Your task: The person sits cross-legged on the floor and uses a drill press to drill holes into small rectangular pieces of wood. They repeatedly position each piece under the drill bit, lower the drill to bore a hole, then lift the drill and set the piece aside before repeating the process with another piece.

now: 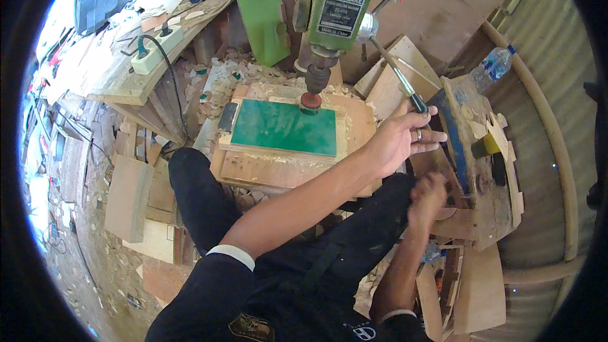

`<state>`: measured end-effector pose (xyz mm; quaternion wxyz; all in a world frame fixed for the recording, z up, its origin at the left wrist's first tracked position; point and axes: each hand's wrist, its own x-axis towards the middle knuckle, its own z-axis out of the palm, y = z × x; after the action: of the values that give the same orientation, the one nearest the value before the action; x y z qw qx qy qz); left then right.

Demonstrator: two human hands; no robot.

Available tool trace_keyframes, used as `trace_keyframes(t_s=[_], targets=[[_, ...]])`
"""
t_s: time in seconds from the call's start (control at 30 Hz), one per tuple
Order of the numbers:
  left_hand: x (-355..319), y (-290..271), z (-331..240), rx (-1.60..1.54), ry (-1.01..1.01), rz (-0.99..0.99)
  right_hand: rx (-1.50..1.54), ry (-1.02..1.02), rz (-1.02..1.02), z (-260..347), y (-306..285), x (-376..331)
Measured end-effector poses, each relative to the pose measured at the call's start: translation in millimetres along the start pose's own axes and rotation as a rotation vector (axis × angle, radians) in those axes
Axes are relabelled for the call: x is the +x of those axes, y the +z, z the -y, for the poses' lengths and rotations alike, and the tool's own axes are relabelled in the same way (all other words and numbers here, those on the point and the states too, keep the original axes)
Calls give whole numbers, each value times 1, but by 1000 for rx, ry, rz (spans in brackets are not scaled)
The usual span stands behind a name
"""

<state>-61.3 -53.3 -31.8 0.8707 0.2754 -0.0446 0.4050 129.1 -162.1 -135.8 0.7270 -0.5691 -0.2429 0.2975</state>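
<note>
My left hand reaches across to the right and holds the black-tipped feed lever of a green drill press between thumb and forefinger; its other fingers stick out. Beneath the drill chuck, a red hole saw sits at the far edge of a green rectangular board; whether it has cut in cannot be told. The board lies on a wooden base, with a dark block at its left end. My right hand, smeared by motion, is above my right knee, beside a wooden stand.
At the left, a wooden bench carries a power strip with a hanging cable. To the right, a wooden stand bears a plastic bottle and a yellow-and-black object. Boards and wood scraps surround my legs.
</note>
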Motion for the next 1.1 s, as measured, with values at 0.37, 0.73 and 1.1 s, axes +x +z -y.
trace_keyframes(t_s=[0.37,0.73,1.1], targets=[[2,11,0,-99,6,-120,-448,200,538,-68,193,80],[4,1,-3,-107,-51,-86,-552,190,506,-73,202,58],[2,5,-5,-92,-56,-114,-728,-67,404,-68,215,32]])
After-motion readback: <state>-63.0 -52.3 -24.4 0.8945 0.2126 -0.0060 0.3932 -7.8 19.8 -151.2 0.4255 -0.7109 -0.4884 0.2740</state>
